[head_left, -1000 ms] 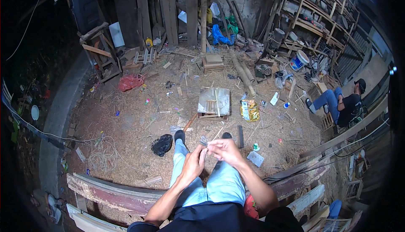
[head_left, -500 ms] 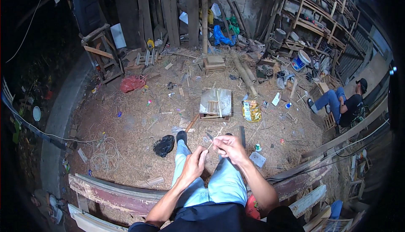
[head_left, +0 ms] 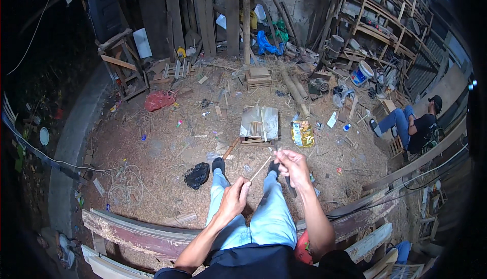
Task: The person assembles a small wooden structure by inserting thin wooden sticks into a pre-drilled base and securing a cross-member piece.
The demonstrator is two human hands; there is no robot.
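The left hand, on the near side of the low table, grips a thin stick. The right hand, near-right of the table, pinches a blurred dark object. Right of the table: yellow bag. Near-left: black bag. Farther left: red bag.

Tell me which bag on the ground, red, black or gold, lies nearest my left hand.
The black bag, beside your left shoe; the red bag lies farther off to the left, and the gold bag beyond your right hand.
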